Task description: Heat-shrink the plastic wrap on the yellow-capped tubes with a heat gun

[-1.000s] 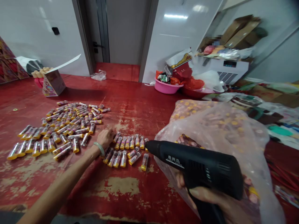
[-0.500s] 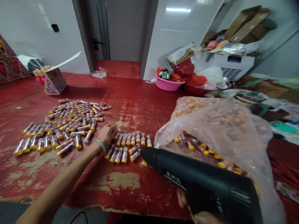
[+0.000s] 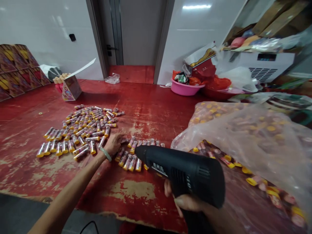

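Note:
My right hand (image 3: pixel 187 201) is wrapped around the handle of a black heat gun (image 3: pixel 180 170). Its nozzle points left, over two rows of small clear tubes with yellow caps (image 3: pixel 131 162). At the left end of those rows is my left hand (image 3: pixel 114 143), wearing a pale green bangle (image 3: pixel 105 154). Its fingers are bent and closed at one small tube (image 3: pixel 124 140); the fingertips are partly hidden. The gun's barrel covers part of the back row. Left of this hand lies a loose pile of similar tubes (image 3: pixel 85 125), some standing in short rows.
A large translucent plastic bag (image 3: pixel 234 130) full of yellow-capped tubes spreads over the right side of the red table (image 3: pixel 151 107). Behind it stands a pink basin (image 3: pixel 185 88) with packets. A cardboard display box (image 3: pixel 71 87) and stacked boxes (image 3: pixel 19 71) stand at the back left.
The heat gun has moved left, its nozzle now over the back row of tubes. My left hand stays at the row's left end. The view has turned slightly left.

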Action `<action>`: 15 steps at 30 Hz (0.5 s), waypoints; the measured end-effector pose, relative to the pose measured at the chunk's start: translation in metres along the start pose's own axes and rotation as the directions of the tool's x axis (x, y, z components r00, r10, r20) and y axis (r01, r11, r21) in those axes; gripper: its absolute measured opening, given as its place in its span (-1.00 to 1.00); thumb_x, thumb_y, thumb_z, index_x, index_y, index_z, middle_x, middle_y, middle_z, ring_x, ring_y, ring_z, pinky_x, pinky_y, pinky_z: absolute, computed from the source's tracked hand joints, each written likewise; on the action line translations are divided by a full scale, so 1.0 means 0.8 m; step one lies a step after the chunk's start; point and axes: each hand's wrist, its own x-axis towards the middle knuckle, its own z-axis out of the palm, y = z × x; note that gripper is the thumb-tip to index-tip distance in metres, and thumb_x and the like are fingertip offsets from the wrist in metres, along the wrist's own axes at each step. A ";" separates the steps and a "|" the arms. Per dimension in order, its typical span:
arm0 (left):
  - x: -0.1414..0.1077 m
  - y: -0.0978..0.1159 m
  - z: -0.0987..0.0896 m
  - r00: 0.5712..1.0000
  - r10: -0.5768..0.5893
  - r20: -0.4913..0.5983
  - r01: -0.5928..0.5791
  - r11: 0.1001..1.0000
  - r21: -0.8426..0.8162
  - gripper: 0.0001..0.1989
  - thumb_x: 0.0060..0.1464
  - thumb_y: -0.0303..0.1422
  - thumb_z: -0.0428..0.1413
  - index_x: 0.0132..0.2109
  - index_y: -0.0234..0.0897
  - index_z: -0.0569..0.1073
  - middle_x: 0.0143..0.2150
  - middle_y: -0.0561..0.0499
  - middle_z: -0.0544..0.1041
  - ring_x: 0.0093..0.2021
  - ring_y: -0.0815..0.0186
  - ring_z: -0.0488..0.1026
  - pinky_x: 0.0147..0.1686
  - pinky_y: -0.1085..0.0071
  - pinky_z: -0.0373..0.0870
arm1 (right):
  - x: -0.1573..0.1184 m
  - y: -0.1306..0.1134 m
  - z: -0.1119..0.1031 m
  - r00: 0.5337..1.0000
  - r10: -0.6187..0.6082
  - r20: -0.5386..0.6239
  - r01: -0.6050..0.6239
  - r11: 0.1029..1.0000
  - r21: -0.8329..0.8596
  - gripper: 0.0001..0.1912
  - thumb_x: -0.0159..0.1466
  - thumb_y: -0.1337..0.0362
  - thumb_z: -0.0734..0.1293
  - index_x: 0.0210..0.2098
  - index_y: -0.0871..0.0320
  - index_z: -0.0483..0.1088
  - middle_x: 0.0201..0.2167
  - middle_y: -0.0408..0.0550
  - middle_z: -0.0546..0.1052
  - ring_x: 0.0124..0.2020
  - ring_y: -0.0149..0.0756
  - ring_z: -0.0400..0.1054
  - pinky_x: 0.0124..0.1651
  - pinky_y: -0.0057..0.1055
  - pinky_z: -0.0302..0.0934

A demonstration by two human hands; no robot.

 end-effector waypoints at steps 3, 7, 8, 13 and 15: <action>-0.028 -0.012 -0.017 0.983 -0.101 -0.151 0.096 0.995 -0.041 -0.69 0.13 -0.31 -0.04 -0.13 -0.32 0.54 -0.19 -0.12 0.61 -0.22 0.18 0.53 -0.18 0.33 0.40 | 0.027 -0.037 0.008 0.997 -0.069 -0.039 0.071 0.996 0.061 -0.72 0.03 0.13 0.40 -0.31 0.17 0.48 -0.53 -0.07 0.48 -0.57 -0.28 0.36 -0.51 -0.42 0.21; -0.093 -0.020 -0.039 0.940 -0.214 -0.266 0.185 0.974 -0.128 -0.62 0.14 -0.17 -0.06 -0.13 -0.34 0.51 -0.22 -0.12 0.61 -0.30 0.20 0.53 -0.29 0.35 0.44 | 0.057 -0.068 0.015 0.987 -0.092 -0.134 0.117 0.973 0.197 -0.73 0.05 0.13 0.44 -0.33 0.18 0.47 -0.37 -0.07 0.51 -0.55 -0.35 0.34 -0.47 -0.43 0.17; -0.110 -0.019 -0.042 0.930 -0.238 -0.279 0.202 0.968 -0.151 -0.60 0.15 -0.14 -0.05 -0.14 -0.35 0.51 -0.24 -0.11 0.61 -0.32 0.21 0.53 -0.32 0.36 0.45 | 0.065 -0.072 0.015 0.990 -0.082 -0.117 0.105 0.973 0.206 -0.71 0.03 0.13 0.45 -0.34 0.20 0.47 -0.37 -0.06 0.50 -0.55 -0.35 0.34 -0.47 -0.43 0.17; -0.180 -0.018 -0.047 0.891 -0.335 -0.307 0.260 0.930 -0.260 -0.63 0.08 -0.11 0.04 -0.20 -0.32 0.53 -0.27 -0.11 0.60 -0.30 0.18 0.54 -0.36 0.36 0.46 | 0.099 -0.085 0.022 0.987 -0.043 -0.155 0.080 0.966 0.245 -0.65 -0.07 0.13 0.48 -0.40 0.27 0.45 -0.60 -0.09 0.42 -0.63 -0.35 0.26 -0.57 -0.46 0.13; -0.196 -0.022 -0.047 0.887 -0.339 -0.313 0.274 0.933 -0.235 -0.64 0.06 -0.12 0.05 -0.19 -0.30 0.54 -0.24 -0.10 0.61 -0.26 0.16 0.55 -0.30 0.33 0.47 | 0.103 -0.089 0.026 0.977 -0.041 -0.209 0.097 0.960 0.263 -0.65 -0.08 0.12 0.48 -0.40 0.25 0.45 -0.53 -0.07 0.46 -0.62 -0.38 0.26 -0.56 -0.47 0.15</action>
